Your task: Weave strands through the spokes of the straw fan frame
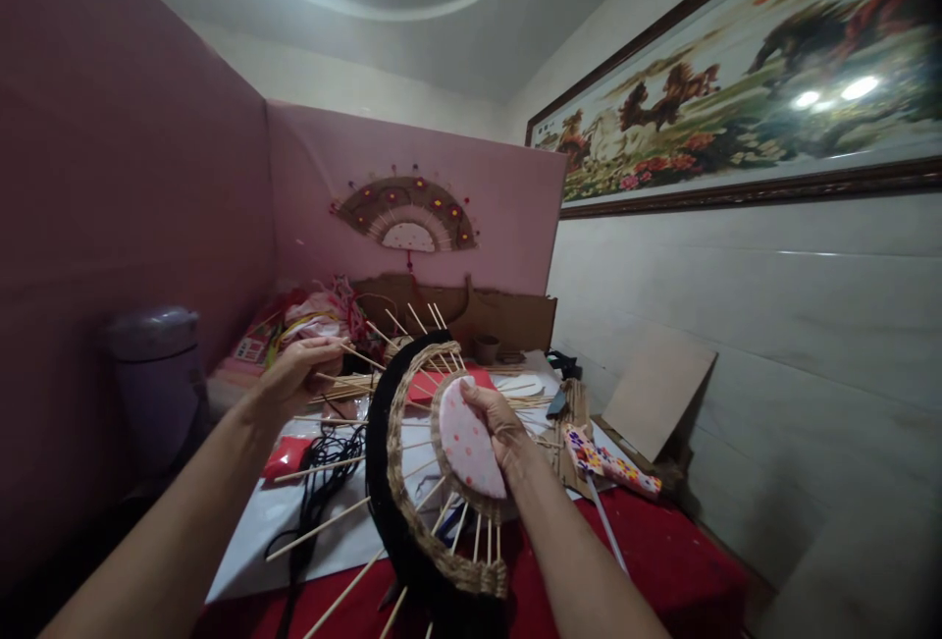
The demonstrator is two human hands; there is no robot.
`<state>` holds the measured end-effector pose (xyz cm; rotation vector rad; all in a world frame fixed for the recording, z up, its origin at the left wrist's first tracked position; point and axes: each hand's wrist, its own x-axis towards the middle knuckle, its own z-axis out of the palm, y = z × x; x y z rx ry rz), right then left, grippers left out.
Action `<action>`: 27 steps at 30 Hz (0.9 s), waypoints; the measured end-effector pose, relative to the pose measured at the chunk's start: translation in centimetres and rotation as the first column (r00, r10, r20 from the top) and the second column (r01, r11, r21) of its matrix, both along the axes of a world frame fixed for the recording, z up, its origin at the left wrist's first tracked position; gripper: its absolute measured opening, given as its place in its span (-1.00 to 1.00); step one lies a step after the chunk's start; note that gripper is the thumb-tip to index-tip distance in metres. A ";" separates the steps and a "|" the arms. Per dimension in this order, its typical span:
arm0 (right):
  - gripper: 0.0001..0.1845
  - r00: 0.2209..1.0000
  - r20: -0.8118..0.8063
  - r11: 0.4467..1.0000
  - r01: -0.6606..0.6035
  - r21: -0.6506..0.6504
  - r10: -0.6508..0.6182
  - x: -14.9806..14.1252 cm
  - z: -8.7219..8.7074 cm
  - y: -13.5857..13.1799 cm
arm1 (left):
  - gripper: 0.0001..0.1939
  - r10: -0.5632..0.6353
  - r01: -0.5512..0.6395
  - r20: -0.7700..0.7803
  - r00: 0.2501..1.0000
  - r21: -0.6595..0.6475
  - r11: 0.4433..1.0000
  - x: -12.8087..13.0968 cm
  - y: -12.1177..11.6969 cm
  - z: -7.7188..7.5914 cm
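A half-round woven fan frame point(389, 443) stands tilted over the table, with thin wooden sticks point(324, 526) fanning out from it. Black cord is woven in a wide outer band, and a tan twine band point(401, 423) runs inside it. My right hand point(497, 418) grips the fan by its pink spotted half-round centre point(467, 438), thumb on the front face. At the upper left, my left hand point(305, 371) is closed in a pinch at the tip of one stick. Whether cord is also between those fingers cannot be seen. Loose black cord point(324, 472) lies below the left hand.
A finished fan point(404, 212) hangs on the pink board behind. Around the table lie a red packet point(287, 457), pink and red materials point(324, 310), cardboard point(507, 315) and a glue gun point(610, 462) with coloured spots. A lilac container point(156, 379) stands left.
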<state>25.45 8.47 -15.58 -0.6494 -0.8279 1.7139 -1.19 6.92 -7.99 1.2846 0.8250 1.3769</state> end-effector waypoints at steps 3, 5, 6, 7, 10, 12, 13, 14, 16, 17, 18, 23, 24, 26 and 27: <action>-0.78 1.000 0.021 1.000 0.018 0.006 -0.018 0.0 0.0 -0.1 | -0.71 0.123 -0.120 -0.075 0.990 0.049 0.992 -0.2 -0.8 0.8; -0.78 0.999 0.036 1.000 0.024 0.004 -0.024 -0.1 0.1 -0.2 | -0.73 0.241 -0.223 -0.139 0.960 0.138 0.965 -0.2 -1.4 1.2; -0.78 0.999 0.041 1.000 0.025 0.003 -0.025 -0.2 0.2 -0.2 | -0.75 0.308 -0.274 -0.177 0.935 0.191 0.942 -0.2 -1.7 1.4; -0.78 0.999 0.044 1.000 0.029 0.002 -0.029 -0.2 0.3 -0.3 | -0.76 0.375 -0.320 -0.219 0.901 0.250 0.914 -0.1 -1.9 1.6; -0.78 0.997 0.047 0.998 0.062 -0.004 -0.062 -0.3 0.4 -0.3 | -0.77 0.522 -0.362 -0.366 0.771 0.423 0.831 0.5 -2.7 2.1; -0.78 0.994 0.061 0.996 0.090 -0.023 -0.089 -0.3 0.5 -0.2 | -0.78 0.572 -0.292 -0.500 0.650 0.531 0.796 1.1 -3.3 2.3; -0.77 0.993 0.072 0.995 0.097 -0.031 -0.094 -0.3 0.5 -0.2 | -0.79 0.603 -0.247 -0.560 0.568 0.583 0.774 1.4 -3.5 2.4; -0.77 0.992 0.080 0.994 0.101 -0.034 -0.098 -0.3 0.5 -0.1 | -0.81 0.639 -0.206 -0.605 0.475 0.630 0.749 1.7 -3.8 2.4; -0.76 0.990 0.087 0.993 0.113 -0.022 -0.111 -0.3 0.5 0.0 | -0.82 0.725 -0.152 -0.625 0.289 0.718 0.680 2.2 -4.3 2.2; -0.75 0.989 0.086 0.993 0.118 -0.012 -0.117 -0.2 0.5 0.0 | -0.82 0.763 -0.139 -0.611 0.208 0.754 0.642 2.5 -4.6 2.0; -0.75 0.989 0.085 0.993 0.122 -0.004 -0.121 -0.2 0.5 0.0 | -0.81 0.791 -0.127 -0.595 0.141 0.782 0.611 2.7 -4.8 1.8; -0.75 0.988 0.087 0.992 0.126 0.004 -0.126 -0.2 0.5 -0.2 | -0.79 0.827 -0.045 -0.561 -0.010 0.827 0.560 2.9 -5.2 0.4; -0.75 0.988 0.087 0.992 0.129 0.008 -0.129 -0.2 0.6 -0.2 | -0.78 0.827 -0.037 -0.561 -0.025 0.828 0.560 2.8 -5.1 0.2; -0.75 0.989 0.076 0.991 0.128 0.025 -0.130 -0.2 0.7 -0.3 | -0.77 0.827 -0.032 -0.560 -0.048 0.829 0.559 2.4 -5.0 0.0; -0.75 0.990 0.070 0.992 0.124 0.036 -0.126 -0.2 0.7 -0.2 | -0.77 0.826 -0.033 -0.561 -0.050 0.828 0.560 2.2 -4.9 0.0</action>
